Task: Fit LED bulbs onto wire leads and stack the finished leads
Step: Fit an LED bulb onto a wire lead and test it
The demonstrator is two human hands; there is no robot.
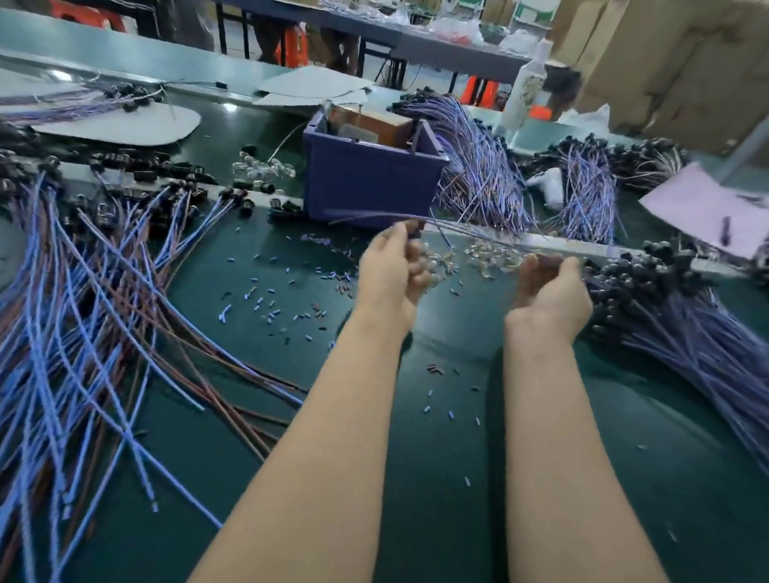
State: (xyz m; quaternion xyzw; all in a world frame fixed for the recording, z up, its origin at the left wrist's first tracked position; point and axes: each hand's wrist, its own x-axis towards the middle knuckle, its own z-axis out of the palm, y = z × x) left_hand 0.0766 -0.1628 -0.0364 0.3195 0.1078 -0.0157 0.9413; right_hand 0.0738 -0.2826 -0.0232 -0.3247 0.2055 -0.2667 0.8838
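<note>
Over the middle of the worktop [449, 446], the left hand [392, 269] and right hand [552, 293] each curl their fingers round 1 motion-blurred wire lead [389, 217] stretched between them. Clear LED bulbs [493, 258] lie just behind the hands. Socketed leads [678, 310] are heaped at the right edge and loose leads [89, 324] at the left edge.

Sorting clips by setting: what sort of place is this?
Probably a small electronics assembly workshop: heaps of blue and brown wire leads cover a green workbench, loose clear LED bulbs lie piled there, and cardboard cartons stand behind.

No legible text anywhere.
</note>
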